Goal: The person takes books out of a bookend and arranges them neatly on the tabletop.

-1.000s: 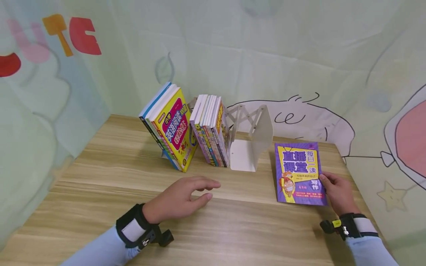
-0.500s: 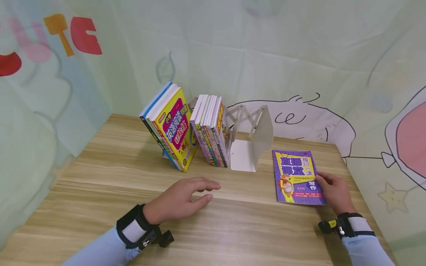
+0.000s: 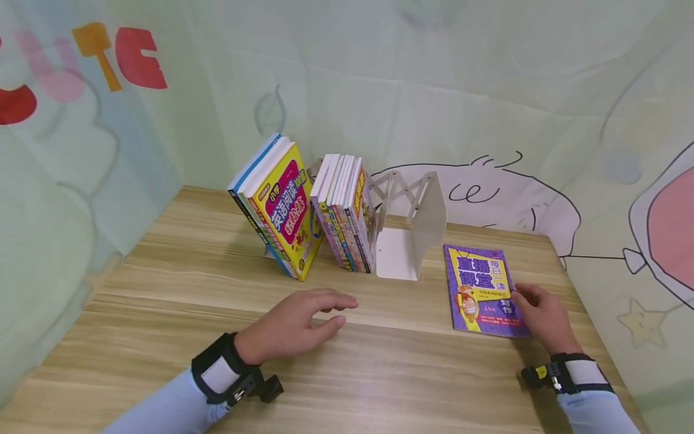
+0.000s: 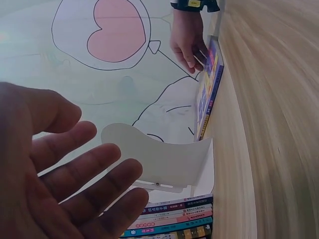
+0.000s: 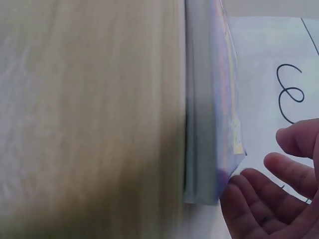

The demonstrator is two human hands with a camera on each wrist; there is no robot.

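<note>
we see two groups upright in the metal rack (image 3: 428, 226): larger books (image 3: 279, 211) tilting left and thin books (image 3: 347, 223) beside them. that shelving looks done; by our judgement, the purple book (image 3: 477, 295) is what is left, lying on the table (image 3: 352, 374) to the right of the rack, outside it. our left hand (image 3: 298, 319) holds nothing, its fingers spread in front of the books. our right hand (image 3: 547, 319) has fingertips touching the purple book's near right corner, loosely bent and with the thumb apart, so we read a touch rather than a pinch. the head view hides those fingertips; the right wrist view, though blurred, shows them and the book's thickness. only the left wrist view gives us the thin books' spines up close, pink and blue among them.
</note>
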